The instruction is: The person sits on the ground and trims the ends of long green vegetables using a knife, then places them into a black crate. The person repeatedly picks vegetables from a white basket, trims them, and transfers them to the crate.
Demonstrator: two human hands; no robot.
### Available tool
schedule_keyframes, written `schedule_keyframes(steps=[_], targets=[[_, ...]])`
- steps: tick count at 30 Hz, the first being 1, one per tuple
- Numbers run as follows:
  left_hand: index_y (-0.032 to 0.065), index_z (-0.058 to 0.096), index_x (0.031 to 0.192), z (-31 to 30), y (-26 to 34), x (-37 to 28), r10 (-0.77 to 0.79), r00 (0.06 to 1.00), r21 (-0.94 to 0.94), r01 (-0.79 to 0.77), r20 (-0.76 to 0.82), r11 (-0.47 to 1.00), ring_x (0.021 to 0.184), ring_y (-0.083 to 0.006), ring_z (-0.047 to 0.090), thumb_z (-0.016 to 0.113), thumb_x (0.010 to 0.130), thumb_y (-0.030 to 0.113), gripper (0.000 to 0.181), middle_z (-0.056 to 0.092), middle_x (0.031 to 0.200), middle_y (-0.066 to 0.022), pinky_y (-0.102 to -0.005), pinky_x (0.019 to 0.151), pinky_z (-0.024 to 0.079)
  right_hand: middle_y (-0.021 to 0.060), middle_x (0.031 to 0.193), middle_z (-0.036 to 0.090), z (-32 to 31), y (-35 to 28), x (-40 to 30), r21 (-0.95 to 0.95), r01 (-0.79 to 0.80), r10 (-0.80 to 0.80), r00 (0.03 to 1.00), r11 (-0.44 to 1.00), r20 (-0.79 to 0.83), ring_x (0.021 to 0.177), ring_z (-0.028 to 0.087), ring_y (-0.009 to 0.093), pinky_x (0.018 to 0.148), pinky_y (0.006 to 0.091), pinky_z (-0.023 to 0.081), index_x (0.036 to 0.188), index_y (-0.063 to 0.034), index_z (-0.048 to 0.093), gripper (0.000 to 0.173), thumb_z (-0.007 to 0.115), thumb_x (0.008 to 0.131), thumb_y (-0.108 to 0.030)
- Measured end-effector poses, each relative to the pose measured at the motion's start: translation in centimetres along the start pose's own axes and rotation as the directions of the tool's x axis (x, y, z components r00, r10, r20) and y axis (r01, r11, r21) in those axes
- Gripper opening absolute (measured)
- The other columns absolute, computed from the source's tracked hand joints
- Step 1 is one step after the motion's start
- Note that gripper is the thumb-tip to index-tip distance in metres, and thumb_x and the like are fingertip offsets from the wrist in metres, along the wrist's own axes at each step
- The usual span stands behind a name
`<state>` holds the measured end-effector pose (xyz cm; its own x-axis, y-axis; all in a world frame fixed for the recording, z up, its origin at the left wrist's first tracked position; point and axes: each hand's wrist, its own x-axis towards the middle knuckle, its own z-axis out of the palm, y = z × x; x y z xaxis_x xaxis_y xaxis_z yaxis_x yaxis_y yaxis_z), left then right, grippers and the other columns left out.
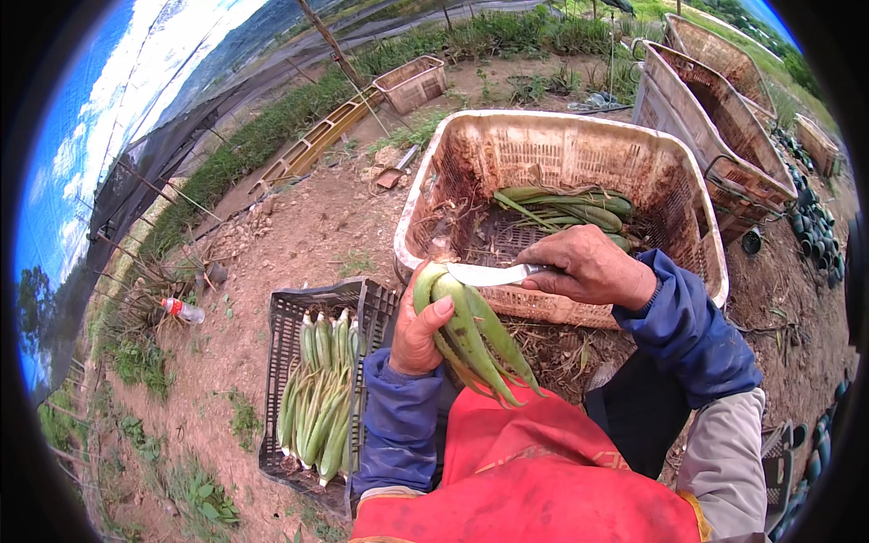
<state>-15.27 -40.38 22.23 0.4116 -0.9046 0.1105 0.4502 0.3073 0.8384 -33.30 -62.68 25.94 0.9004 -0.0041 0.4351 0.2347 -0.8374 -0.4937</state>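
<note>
In my left hand (419,332) is a green aloe-like plant (468,332) with several thick leaves, its tips hanging down toward my lap. My right hand (587,265) grips a knife (489,273), whose blade lies against the plant's base near the stub of root. Both hands are over the near side of a large dirty white plastic crate (563,129). More of these green plants (577,207) lie inside it among dry scraps. Left of my arm, a black plastic crate (271,366) holds trimmed plants (316,400) in two rows, pale cut bases showing.
Stacked crates (713,115) stand at the upper right, beside piles of dark plant pots (811,217). A yellow ladder (312,136) and another crate (411,81) lie at the upper left. A plastic bottle (183,310) rests on the bare soil at left.
</note>
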Motion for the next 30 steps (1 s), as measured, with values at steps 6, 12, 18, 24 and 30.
schedule_keyframes(steps=[6, 12, 18, 24, 30], targets=[[-0.0008, 0.049, 0.135, 0.4, -0.6, -0.2, -0.039, 0.998, 0.045, 0.037, 0.055, 0.998, 0.097, -0.0227, 0.069, 0.073, 0.088, 0.022, 0.057, 0.068, 0.112, -0.0143, -0.0358, 0.089, 0.058, 0.0162, 0.087, 0.068, -0.1, 0.1, 0.1, -0.139, -0.033, 0.009, 0.986, 0.99, -0.168, 0.082, 0.068, 0.038, 0.07, 0.0466, 0.053, 0.106, -0.0037, 0.07, 0.028, 0.072, 0.093, -0.028], [-0.0001, 0.048, 0.137, 1.3, -1.1, -0.3, -0.054, 0.999, 0.026, 0.054, -0.004, 0.998, 0.094, -0.0192, 0.069, 0.074, 0.086, 0.023, 0.062, 0.068, 0.106, -0.0112, -0.0328, 0.084, 0.058, 0.0192, 0.088, 0.07, -1.1, 0.5, -0.5, 0.068, -0.021, 0.014, 0.995, 0.997, 0.095, 0.084, 0.068, 0.04, 0.072, 0.0473, 0.053, 0.11, -0.0021, 0.071, 0.033, 0.071, 0.094, -0.031], [-0.0001, 0.047, 0.138, -0.2, -0.7, -0.2, -0.021, 0.999, 0.032, 0.02, 0.026, 0.999, 0.101, -0.0262, 0.07, 0.074, 0.086, 0.024, 0.063, 0.068, 0.115, -0.0183, -0.0388, 0.088, 0.059, 0.0211, 0.09, 0.071, -1.3, 0.6, -0.9, 0.057, 0.002, -0.008, 0.996, 0.998, 0.094, 0.082, 0.069, 0.04, 0.07, 0.0467, 0.053, 0.111, 0.0004, 0.071, 0.033, 0.073, 0.094, -0.028], [0.001, 0.044, 0.141, 0.0, -1.0, -0.6, -0.031, 0.999, -0.004, 0.031, -0.012, 1.0, 0.095, -0.0207, 0.07, 0.073, 0.086, 0.019, 0.064, 0.067, 0.111, -0.0119, -0.0349, 0.087, 0.059, 0.0214, 0.089, 0.07, -1.4, 0.5, -0.9, 0.072, -0.033, 0.024, 0.992, 0.997, 0.125, 0.084, 0.068, 0.041, 0.073, 0.0481, 0.053, 0.111, -0.0013, 0.072, 0.035, 0.07, 0.095, -0.033], [-0.0007, 0.047, 0.137, -0.4, -0.8, -0.5, -0.048, 0.999, 0.01, 0.048, -0.002, 0.999, 0.099, -0.0271, 0.071, 0.073, 0.088, 0.025, 0.061, 0.069, 0.114, -0.0193, -0.0392, 0.089, 0.06, 0.0202, 0.089, 0.07, -0.8, 0.3, -0.7, 0.036, -0.013, 0.01, 0.995, 0.999, 0.099, 0.082, 0.068, 0.04, 0.071, 0.0472, 0.053, 0.11, -0.0013, 0.072, 0.033, 0.073, 0.094, -0.03]])
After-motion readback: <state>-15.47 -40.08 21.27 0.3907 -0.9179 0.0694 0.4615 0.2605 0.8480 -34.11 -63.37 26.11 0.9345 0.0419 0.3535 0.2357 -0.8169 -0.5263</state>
